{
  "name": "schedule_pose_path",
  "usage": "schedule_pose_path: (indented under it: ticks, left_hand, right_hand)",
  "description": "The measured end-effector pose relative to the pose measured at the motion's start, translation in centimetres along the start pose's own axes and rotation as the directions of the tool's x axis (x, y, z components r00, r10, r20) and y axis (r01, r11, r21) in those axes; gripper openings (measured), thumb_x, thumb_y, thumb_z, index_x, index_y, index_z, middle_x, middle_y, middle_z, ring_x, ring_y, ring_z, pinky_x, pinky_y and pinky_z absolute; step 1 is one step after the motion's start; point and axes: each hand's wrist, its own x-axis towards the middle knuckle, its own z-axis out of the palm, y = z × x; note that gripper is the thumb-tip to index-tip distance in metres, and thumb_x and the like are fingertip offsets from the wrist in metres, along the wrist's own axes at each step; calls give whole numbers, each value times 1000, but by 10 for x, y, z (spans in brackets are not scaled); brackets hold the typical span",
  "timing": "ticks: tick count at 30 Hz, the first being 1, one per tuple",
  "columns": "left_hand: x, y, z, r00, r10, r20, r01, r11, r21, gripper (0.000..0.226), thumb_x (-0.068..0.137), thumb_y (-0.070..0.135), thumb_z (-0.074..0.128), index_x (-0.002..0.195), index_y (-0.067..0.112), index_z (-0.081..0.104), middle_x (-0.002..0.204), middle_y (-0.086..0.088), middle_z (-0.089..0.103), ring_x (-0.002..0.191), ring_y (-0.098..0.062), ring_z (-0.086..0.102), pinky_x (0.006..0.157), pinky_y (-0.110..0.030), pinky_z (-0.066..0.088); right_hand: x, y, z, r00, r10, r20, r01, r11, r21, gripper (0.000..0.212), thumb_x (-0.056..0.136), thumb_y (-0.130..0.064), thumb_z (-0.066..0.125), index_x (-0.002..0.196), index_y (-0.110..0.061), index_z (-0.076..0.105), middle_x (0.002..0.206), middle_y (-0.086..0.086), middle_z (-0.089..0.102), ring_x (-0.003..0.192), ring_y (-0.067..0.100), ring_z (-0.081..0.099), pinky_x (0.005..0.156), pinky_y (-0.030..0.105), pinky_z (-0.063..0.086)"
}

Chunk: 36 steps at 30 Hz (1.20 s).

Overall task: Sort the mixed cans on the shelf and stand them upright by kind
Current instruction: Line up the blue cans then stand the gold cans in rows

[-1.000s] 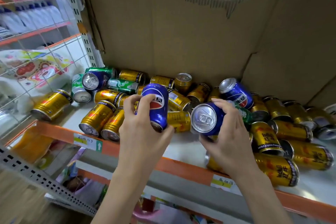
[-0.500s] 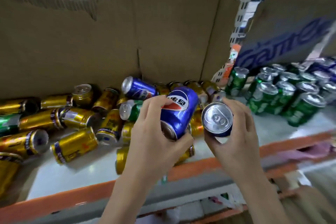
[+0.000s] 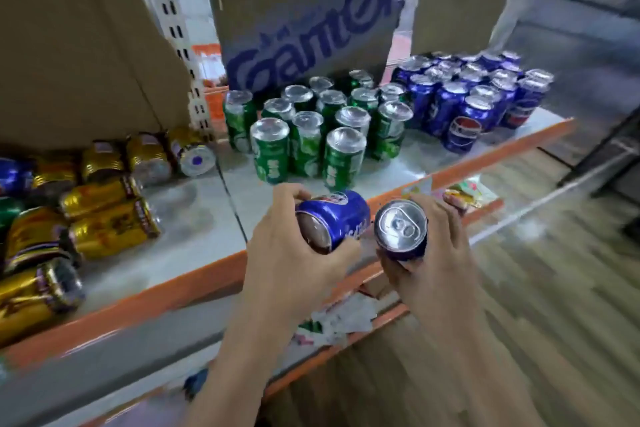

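**A blue can in each of your hands, in front of the sorted rows**

Your left hand [image 3: 294, 253] wraps a blue can [image 3: 332, 218] that lies tilted on its side, its dark base end turned toward you; your fingers [image 3: 291, 192] curl over the top of it and your thumb closes in under its lower edge. Your right hand [image 3: 433, 253] grips a second blue can [image 3: 401, 230], silver lid and pull tab facing you, with your fingers round its far side and your thumb beneath. The two cans sit just beside each other between your hands, over the orange front edge of the shelf [image 3: 173, 291].

Beyond your left fingertips, the green cans [image 3: 311, 135] stand upright in a cluster on the shelf. Beyond your right fingertips and farther off, the blue cans [image 3: 474, 94] stand upright in their own group. Well to the left of your left hand, gold cans [image 3: 104, 215] lie on their sides in a heap, with a blue one at the edge of it. A cardboard box [image 3: 304, 10] with blue lettering stands behind the green cans.
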Motion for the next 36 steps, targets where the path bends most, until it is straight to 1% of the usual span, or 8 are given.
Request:
schedule_pose_path:
  ticks: [8, 10, 14, 18, 21, 27, 32, 36]
  left_hand:
    - [25, 24, 94, 983, 42, 178, -52, 997, 54, 50, 60, 36, 72, 103, 37, 45, 104, 13, 45, 95, 8, 46, 68, 0, 36]
    - [42, 25, 110, 979, 52, 197, -61, 997, 41, 50, 62, 33, 73, 106, 34, 50, 107, 12, 42, 95, 7, 47, 69, -1, 39]
    - [84, 31, 145, 969, 112, 219, -132, 988, 77, 52, 67, 30, 74, 114, 36, 52, 115, 12, 36, 91, -4, 51, 75, -9, 45]
    - [133, 41, 180, 943, 131, 305, -167, 981, 97, 56, 67, 31, 73, 118, 36, 50, 119, 11, 34, 95, -19, 54, 85, -32, 49]
    - [168, 49, 205, 918, 152, 367, -238, 950, 203, 58, 72, 38, 69, 124, 35, 45, 120, 11, 33, 93, -20, 55, 78, -24, 39]
    - [229, 59, 249, 911, 145, 387, -312, 855, 414, 59, 76, 42, 62, 129, 30, 41, 120, 4, 39, 94, -23, 55, 68, -30, 39]
    - [260, 59, 279, 918, 109, 381, -304, 812, 499, 58, 73, 36, 67, 126, 26, 48, 116, 3, 57, 109, -19, 50, 78, -30, 42]
    - [270, 66, 296, 920, 69, 386, -270, 825, 496, 56, 76, 30, 67, 128, 23, 47, 123, 3, 53, 113, -20, 50, 85, -32, 42]
  right_hand:
    - [15, 90, -26, 992, 119, 43, -118, 993, -14, 76, 55, -11, 87, 121, -10, 49, 118, 8, 56, 109, 22, 47, 87, 43, 48]
    - [29, 113, -25, 993, 111, 27, -109, 992, -57, 77, 53, -12, 88, 119, -8, 50, 114, 9, 59, 106, 21, 46, 86, 45, 47]
    - [61, 155, -20, 993, 115, 26, -112, 989, -94, 80, 52, -13, 90, 119, -12, 45, 112, 9, 59, 104, 21, 44, 89, 26, 35]
    - [101, 186, -12, 993, 113, 18, -110, 987, -118, 76, 52, -11, 90, 117, -4, 52, 111, 11, 59, 102, 20, 44, 88, 19, 30]
    - [125, 203, -7, 991, 134, -12, -134, 980, -146, 76, 50, -11, 90, 116, -1, 53, 111, 12, 59, 103, 19, 44, 87, 15, 29]
    - [152, 240, -4, 968, 239, -79, -248, 962, -118, 76, 55, -10, 88, 120, -7, 49, 113, 9, 58, 104, 28, 51, 84, 14, 29]
    - [174, 277, -7, 952, 292, -97, -302, 947, -110, 73, 59, -13, 86, 121, -11, 49, 114, 6, 58, 105, 23, 51, 87, 20, 31]
    - [194, 304, -13, 940, 335, -66, -339, 938, -72, 72, 63, -16, 84, 125, -10, 48, 118, 5, 57, 109, 24, 51, 89, 27, 38]
